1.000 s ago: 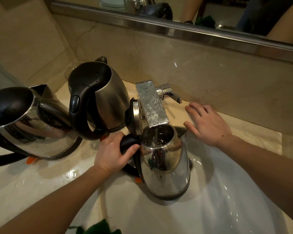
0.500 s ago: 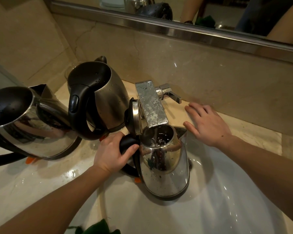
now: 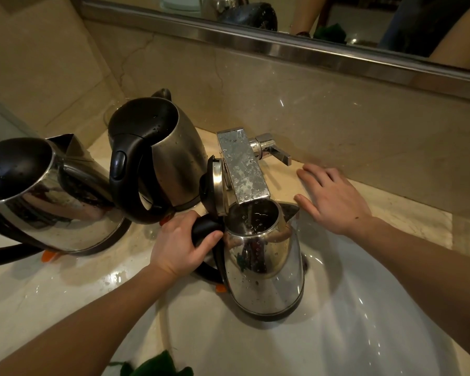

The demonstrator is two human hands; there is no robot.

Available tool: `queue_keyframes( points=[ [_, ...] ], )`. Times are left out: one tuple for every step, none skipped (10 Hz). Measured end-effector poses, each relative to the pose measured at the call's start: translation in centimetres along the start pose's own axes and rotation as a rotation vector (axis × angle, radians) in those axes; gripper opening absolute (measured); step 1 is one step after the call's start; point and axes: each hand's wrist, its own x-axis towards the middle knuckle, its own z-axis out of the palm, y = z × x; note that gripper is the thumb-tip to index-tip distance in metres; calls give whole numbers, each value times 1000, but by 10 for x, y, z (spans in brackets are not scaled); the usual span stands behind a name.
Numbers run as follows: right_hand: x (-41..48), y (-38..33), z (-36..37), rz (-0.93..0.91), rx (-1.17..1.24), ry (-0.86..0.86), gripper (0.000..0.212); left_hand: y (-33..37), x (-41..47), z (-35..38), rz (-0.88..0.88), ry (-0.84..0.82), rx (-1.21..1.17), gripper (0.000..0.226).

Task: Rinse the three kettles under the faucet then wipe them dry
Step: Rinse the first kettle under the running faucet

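A steel kettle [image 3: 266, 270] with its lid flipped open stands in the white sink [image 3: 364, 335], right under the square faucet spout [image 3: 243, 165]. A thin stream of water runs into it. My left hand [image 3: 179, 245] grips its black handle. My right hand [image 3: 334, 196] rests flat on the counter beside the faucet lever [image 3: 271, 150], fingers straight. Two more steel kettles with black lids stand on the counter to the left, one in the middle [image 3: 171, 158] and one at the far left [image 3: 44, 202]. Both are speckled with drops.
A beige marble counter [image 3: 407, 213] and backsplash run behind the sink, with a mirror [image 3: 364, 20] above. A green cloth [image 3: 160, 367] lies at the bottom edge of the view. The wet counter [image 3: 38, 283] lies in front of the left kettles.
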Motion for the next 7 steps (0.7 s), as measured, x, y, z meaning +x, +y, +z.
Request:
queue_keyframes(
  points=[
    [0, 0, 2, 0, -1, -2, 66, 0, 0, 0, 3, -1, -3, 81],
    [0, 1, 2, 0, 2, -5, 68, -1, -1, 1, 13, 3, 5, 76],
    [0, 1, 1, 1, 0, 0, 65, -1, -1, 1, 12, 2, 10, 67],
    [-1, 0, 1, -1, -7, 0, 64, -1, 0, 1, 9, 3, 10, 76],
    [-1, 0, 1, -2, -6, -6, 64, -1, 0, 2, -1, 3, 12, 80],
    [-1, 1, 1, -2, -9, -1, 65, -2, 0, 2, -1, -1, 7, 80],
    [-1, 1, 1, -3, -9, -7, 64, -2, 0, 1, 2, 1, 1, 80]
  ],
)
